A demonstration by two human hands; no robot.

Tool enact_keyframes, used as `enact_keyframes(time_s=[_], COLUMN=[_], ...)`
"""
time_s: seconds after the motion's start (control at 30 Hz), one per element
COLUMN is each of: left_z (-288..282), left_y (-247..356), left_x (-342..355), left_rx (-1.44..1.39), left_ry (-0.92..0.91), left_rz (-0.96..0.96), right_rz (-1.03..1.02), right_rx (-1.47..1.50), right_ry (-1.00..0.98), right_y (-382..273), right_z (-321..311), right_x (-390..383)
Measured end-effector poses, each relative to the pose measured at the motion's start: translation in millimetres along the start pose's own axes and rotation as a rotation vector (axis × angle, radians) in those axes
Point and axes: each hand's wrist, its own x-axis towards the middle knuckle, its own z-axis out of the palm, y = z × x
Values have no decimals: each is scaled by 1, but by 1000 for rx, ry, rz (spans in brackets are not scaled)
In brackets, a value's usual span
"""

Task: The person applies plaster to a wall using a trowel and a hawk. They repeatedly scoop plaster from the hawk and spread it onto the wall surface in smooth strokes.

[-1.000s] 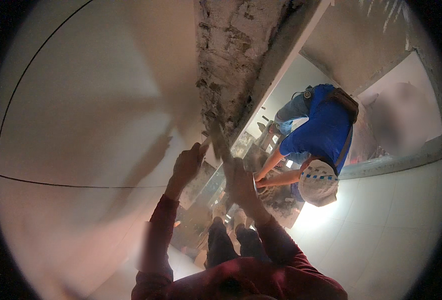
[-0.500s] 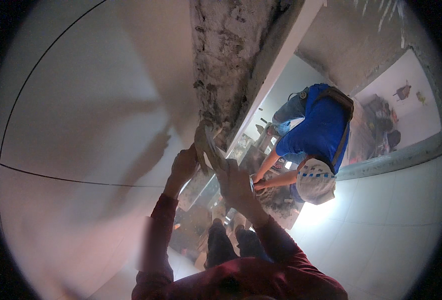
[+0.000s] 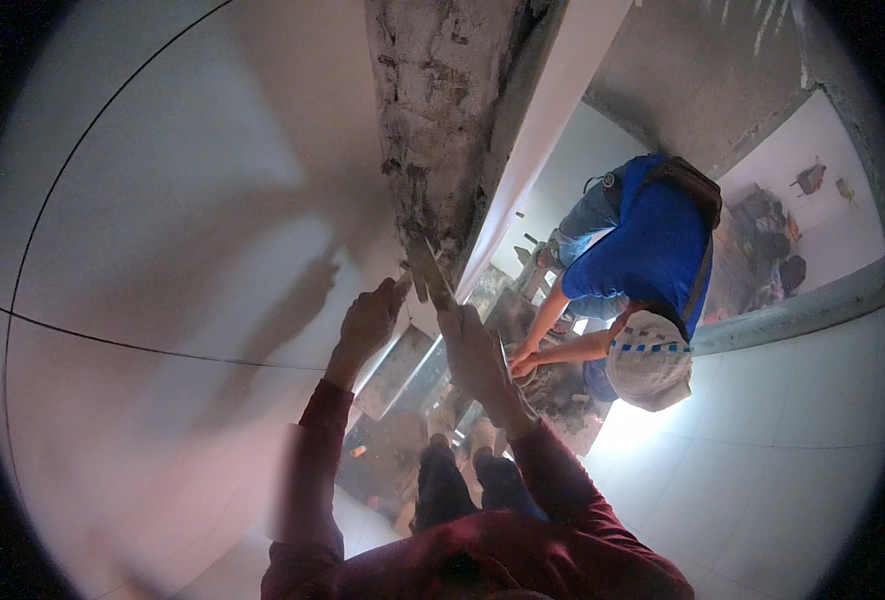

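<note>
A trowel [image 3: 426, 268] with a narrow, mortar-smeared blade is in my right hand [image 3: 476, 362], its fingers wrapped round the handle. The blade points away from me, its tip at the lower end of a rough grey mortar strip [image 3: 433, 120]. My left hand [image 3: 368, 328] is closed just left of the blade, close to the pale tiled wall [image 3: 193, 270]. A thin light piece shows at its fingertips; I cannot tell whether it is an object or a finger.
To the right a co-worker in a blue shirt [image 3: 648, 250] and pale cap bends over, both hands low near mine. A long white edge [image 3: 553, 120] runs beside the mortar strip. Below are my legs and a cluttered floor [image 3: 388, 450]. Dark items [image 3: 763, 240] lie at the far right.
The trowel blade has turned and now looks narrower, its tip against the mortar strip. My left hand has come slightly away from the blade. The co-worker has shifted a little right.
</note>
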Motion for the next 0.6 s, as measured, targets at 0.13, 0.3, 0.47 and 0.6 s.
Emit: enact_keyframes(time_s=[0.13,0.3,0.47,0.6], left_z=[-3,-22,49,74], left_y=[-19,-13,-37,-6], left_x=[8,30,-7,0], left_rx=[100,-59,-491,-532], left_ry=[145,-72,254,198], left_rz=[259,116,-187,-276], right_rz=[154,127,338,234], right_rx=[188,76,175,58], right_ry=[-73,-135,-230,-250], right_y=[-35,-8,15,64], right_z=[-21,-14,5,30], right_x=[-15,-55,-92,-120])
